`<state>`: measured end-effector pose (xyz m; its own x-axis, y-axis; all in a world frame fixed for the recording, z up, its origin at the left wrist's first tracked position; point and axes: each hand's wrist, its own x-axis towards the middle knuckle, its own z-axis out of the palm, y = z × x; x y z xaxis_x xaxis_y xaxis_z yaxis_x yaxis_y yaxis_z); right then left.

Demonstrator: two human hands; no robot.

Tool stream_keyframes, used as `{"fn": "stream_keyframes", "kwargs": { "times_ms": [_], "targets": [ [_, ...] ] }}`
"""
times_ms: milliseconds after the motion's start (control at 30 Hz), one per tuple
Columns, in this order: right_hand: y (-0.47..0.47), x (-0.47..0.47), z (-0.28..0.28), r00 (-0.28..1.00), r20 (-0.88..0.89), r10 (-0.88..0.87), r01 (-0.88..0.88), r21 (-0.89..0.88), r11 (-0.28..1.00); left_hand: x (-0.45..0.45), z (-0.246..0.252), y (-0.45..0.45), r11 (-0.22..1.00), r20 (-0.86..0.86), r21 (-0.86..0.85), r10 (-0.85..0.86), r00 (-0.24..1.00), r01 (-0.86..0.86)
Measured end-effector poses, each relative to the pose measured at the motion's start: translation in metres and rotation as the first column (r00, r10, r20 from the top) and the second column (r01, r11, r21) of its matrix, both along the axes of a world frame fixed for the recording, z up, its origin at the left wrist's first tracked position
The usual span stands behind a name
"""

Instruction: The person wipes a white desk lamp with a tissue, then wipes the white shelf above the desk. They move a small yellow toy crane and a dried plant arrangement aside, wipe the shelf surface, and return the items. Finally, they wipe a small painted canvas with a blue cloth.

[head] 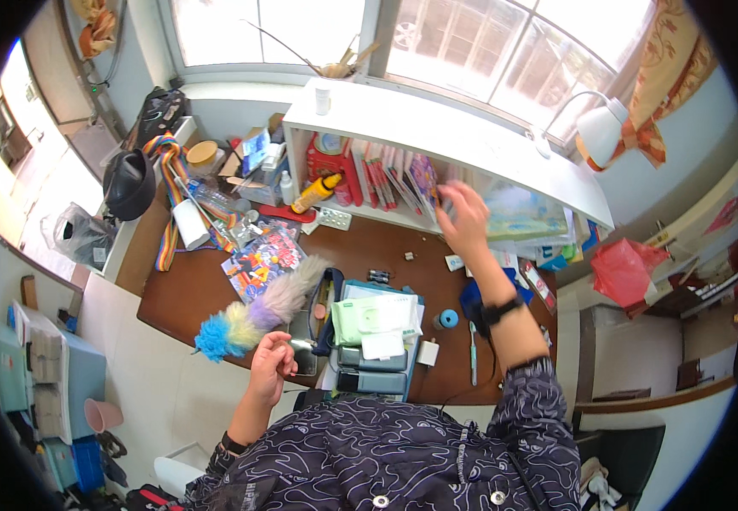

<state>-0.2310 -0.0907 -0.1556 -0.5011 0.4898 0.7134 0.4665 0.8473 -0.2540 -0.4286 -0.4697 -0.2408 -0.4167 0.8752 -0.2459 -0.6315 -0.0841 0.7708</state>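
My right hand point(463, 214) reaches into the front opening of the white shelf point(407, 124), just right of a row of upright booklets point(394, 182). Its fingers are bent and blurred, and whether they grip anything is hidden. Loosely curled and with nothing in it, my left hand point(273, 359) hovers at the front edge of the brown desk point(369, 249). Close by lies a fluffy duster point(260, 316) in blue, yellow, purple and grey. A green pack of wipes point(369, 316) rests on a stack before me, with two dark cases point(372, 370) below it.
Batteries point(378, 276), a blue-capped bottle point(447, 319), a white charger point(428, 352) and a toothbrush point(473, 354) lie on the desk. A yellow bottle point(316, 193) leans by the shelf's left end. Colourful magazines point(263, 259) and a rainbow strap point(168, 239) crowd the left. A white lamp point(601, 134) stands on the shelf.
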Motion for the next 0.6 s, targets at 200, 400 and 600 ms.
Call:
{"fn": "stream_keyframes", "kwargs": {
  "times_ms": [200,400,600],
  "targets": [
    [0.053,-0.211,0.077,0.940,0.340,0.043,-0.030,-0.045,0.999,-0.015,-0.004,-0.043,0.970,0.002,-0.032,0.243,0.970,-0.243],
    [0.081,-0.288,0.097,0.755,0.655,0.032,-0.047,0.005,0.999,-0.015,-0.009,-0.077,0.913,0.025,-0.057,0.405,0.914,-0.403],
    [0.099,-0.280,0.114,0.811,0.585,-0.004,0.113,-0.150,0.982,-0.011,-0.008,-0.076,0.903,0.033,-0.063,0.427,0.904,-0.424]
  ]
}}
